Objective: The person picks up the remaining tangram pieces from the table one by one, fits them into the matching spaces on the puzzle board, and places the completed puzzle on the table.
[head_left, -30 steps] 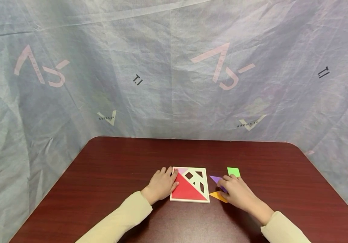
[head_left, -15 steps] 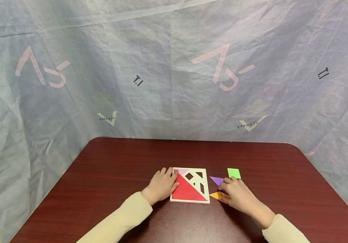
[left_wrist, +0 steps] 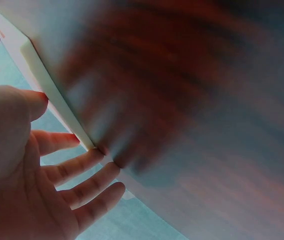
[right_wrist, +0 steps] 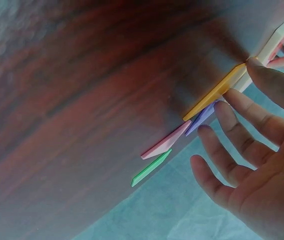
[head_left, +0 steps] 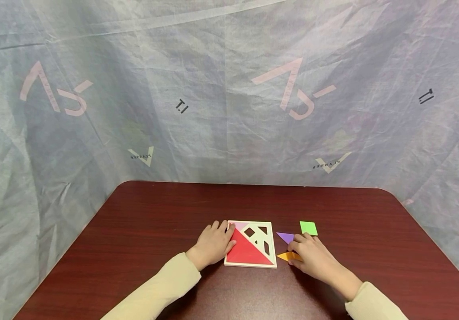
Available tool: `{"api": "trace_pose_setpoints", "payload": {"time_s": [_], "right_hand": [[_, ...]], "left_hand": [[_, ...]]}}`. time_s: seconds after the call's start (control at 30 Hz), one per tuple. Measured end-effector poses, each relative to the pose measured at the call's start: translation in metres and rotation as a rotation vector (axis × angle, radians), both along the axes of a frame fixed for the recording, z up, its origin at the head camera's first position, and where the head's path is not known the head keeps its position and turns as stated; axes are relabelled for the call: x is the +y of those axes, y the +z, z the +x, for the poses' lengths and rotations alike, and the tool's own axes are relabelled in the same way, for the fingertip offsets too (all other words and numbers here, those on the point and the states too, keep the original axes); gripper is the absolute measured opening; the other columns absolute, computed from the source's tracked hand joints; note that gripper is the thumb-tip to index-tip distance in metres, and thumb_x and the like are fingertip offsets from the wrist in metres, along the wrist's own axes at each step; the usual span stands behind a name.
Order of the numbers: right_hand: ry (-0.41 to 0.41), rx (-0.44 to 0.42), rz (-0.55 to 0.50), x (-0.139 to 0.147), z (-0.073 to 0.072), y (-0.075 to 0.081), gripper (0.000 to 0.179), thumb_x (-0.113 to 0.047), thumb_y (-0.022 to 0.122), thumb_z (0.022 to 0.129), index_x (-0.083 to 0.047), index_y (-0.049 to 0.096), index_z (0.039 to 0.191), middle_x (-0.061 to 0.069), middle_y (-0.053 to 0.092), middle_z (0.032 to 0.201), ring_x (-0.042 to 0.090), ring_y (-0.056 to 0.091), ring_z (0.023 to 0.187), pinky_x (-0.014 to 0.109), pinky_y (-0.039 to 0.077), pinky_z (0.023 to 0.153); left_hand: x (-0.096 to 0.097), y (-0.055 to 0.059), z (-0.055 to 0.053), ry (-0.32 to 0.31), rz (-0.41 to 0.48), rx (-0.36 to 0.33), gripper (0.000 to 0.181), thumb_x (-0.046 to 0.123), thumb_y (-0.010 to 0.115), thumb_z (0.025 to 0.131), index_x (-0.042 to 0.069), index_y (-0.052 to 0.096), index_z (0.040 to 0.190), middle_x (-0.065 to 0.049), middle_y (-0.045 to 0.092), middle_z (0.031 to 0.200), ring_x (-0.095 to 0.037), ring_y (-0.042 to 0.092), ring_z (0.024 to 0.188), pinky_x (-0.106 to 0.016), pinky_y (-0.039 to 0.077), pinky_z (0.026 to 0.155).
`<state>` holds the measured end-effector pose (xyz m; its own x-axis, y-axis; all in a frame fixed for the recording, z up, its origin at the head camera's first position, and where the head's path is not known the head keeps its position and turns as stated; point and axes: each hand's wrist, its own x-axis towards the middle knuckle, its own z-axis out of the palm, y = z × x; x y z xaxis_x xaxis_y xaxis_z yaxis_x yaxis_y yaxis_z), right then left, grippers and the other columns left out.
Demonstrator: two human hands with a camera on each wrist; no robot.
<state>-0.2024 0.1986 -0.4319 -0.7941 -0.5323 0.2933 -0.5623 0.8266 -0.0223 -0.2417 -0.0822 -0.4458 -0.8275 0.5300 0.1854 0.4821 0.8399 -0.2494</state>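
The tangram board (head_left: 249, 266), a white-framed square, lies flat with a large red triangle (head_left: 247, 252) and a pink piece (head_left: 239, 226) in it; its right part shows cut-out holes. My left hand (head_left: 211, 245) rests on the board's left edge, fingers spread and nearly straight in the left wrist view. To the right of the board, my right hand (head_left: 318, 258) pinches an orange triangle (right_wrist: 213, 95) between thumb and index finger. Beside it lies a purple triangle (head_left: 285, 238), partly hidden by the hand.
Farther back lies a green piece (head_left: 308, 228). A loose pink piece (right_wrist: 167, 141) shows between green and orange in the right wrist view, hidden by the hand from the head. Grey printed cloth (head_left: 229, 111) hangs behind the dark red table (head_left: 165, 209).
My right hand has drawn slightly back, uncovering more of the green piece, and its thumb and finger have closed on the orange triangle, which has tilted a little. The left hand stays put.
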Motion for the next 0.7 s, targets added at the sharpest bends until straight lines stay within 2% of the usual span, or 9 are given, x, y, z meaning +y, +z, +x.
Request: {"api": "trace_pose_setpoints", "payload": {"time_s": [0.43, 0.7], "right_hand": [[-0.020, -0.003, 0.019, 0.0013, 0.0006, 0.0005, 0.026, -0.029, 0.079, 0.065, -0.014, 0.063, 0.077, -0.006, 0.052, 0.077, 0.016, 0.047, 0.076, 0.035, 0.040, 0.067], [-0.008, -0.016, 0.020, 0.0004, 0.0020, 0.0019, 0.022, -0.024, 0.079, 0.066, -0.014, 0.063, 0.078, -0.005, 0.053, 0.079, 0.018, 0.049, 0.077, 0.037, 0.042, 0.068]], "left_hand": [[-0.0006, -0.0006, -0.0005, -0.001, 0.005, -0.001, 0.047, 0.043, 0.047, 0.092, 0.013, 0.053, 0.128, -0.008, 0.052, 0.116, -0.023, 0.051, 0.097, -0.035, 0.046, 0.078], [-0.0007, -0.0007, -0.0009, -0.005, 0.012, -0.002, 0.048, 0.043, 0.047, 0.092, 0.013, 0.053, 0.128, -0.008, 0.052, 0.117, -0.024, 0.051, 0.097, -0.035, 0.046, 0.078]]}}
